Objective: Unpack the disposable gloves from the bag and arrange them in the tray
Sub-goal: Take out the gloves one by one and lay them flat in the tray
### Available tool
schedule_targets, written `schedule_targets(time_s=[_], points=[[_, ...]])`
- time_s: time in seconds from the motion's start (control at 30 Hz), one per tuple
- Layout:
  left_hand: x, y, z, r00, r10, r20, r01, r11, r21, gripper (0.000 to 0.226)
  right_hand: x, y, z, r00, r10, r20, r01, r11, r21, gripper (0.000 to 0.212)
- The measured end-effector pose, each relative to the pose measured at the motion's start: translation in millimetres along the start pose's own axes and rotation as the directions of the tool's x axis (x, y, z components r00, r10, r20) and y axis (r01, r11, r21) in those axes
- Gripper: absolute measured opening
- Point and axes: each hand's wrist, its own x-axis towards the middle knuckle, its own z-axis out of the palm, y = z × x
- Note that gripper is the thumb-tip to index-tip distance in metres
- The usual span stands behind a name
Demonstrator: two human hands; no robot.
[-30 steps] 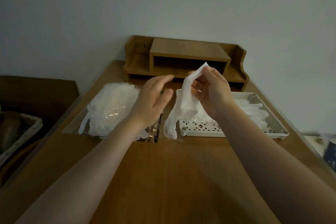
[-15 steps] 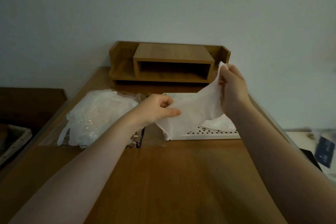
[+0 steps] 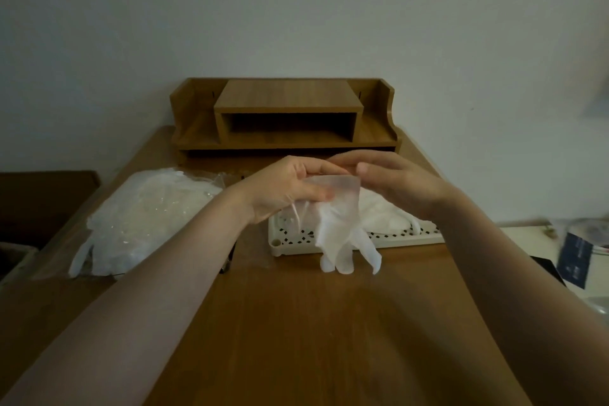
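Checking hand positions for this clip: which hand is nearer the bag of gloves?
Left. The left hand holds the glove just right of the bag of gloves; the right hand is farther right, above the tray.

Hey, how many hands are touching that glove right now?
2. The left hand pinches the translucent white disposable glove at its cuff; the right hand holds the cuff's other side.

Translucent white glove [image 3: 342,231]; cream tray [image 3: 408,238], diamond-perforated wall; clear bag [image 3: 145,217], whitish contents; brown wood-grain desk [image 3: 313,323] and shelf unit [image 3: 286,115]; pale grey wall [image 3: 296,10].
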Motion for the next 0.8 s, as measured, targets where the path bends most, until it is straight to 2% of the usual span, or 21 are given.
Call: schedule_targets(time_s=[0.07,0.2,0.3,0.43,0.5,0.57,0.67,0.73,0.8], points=[[2.8,2.7,1.2,0.999,0.010,-0.040,-0.008,0.999,0.041,0.021,0.9,-5.9,2.9,0.998,0.021,0.059,-0.019,1.000,-0.024,0.038],[5.9,1.9,-7.9,0.992,-0.031,-0.122,0.045,0.992,0.119,0.011,-1.4,3.4,-6.8,0.997,0.078,0.004,-0.078,0.997,0.004,0.018],[7.4,-3.4,-16.1,0.989,-0.082,-0.127,0.105,0.977,0.185,0.007,-9.5,16.6,-24.3,0.995,0.101,-0.014,-0.097,0.982,0.159,0.017],[13.1,-7.5,-20.0,0.988,-0.126,-0.090,0.144,0.959,0.242,0.005,-16.4,25.1,-42.0,0.992,0.120,0.045,-0.128,0.921,0.367,0.022],[20.5,-8.1,-20.2,0.986,-0.130,-0.103,0.152,0.958,0.242,0.007,-17.4,28.4,-46.7,0.983,0.183,0.006,-0.167,0.883,0.438,0.018],[29.4,-8.6,-19.7,0.983,-0.113,-0.146,0.140,0.972,0.187,0.015,-16.8,36.4,-50.5,0.963,0.260,-0.066,-0.202,0.864,0.461,0.019],[44.7,-7.1,-14.9,0.979,-0.118,-0.169,0.118,0.993,-0.007,0.022,-10.7,49.6,-50.6,0.914,0.362,-0.184,-0.229,0.834,0.502,0.027],[56.6,-4.3,-10.2,0.977,-0.145,-0.159,0.123,0.983,-0.140,0.023,-4.1,62.0,-48.0,0.887,0.428,-0.174,-0.247,0.756,0.606,0.040],[67.8,-2.2,-7.1,0.977,-0.148,-0.154,0.113,0.971,-0.212,0.023,2.4,71.3,-44.8,0.886,0.435,-0.160,-0.268,0.762,0.590,0.052]])
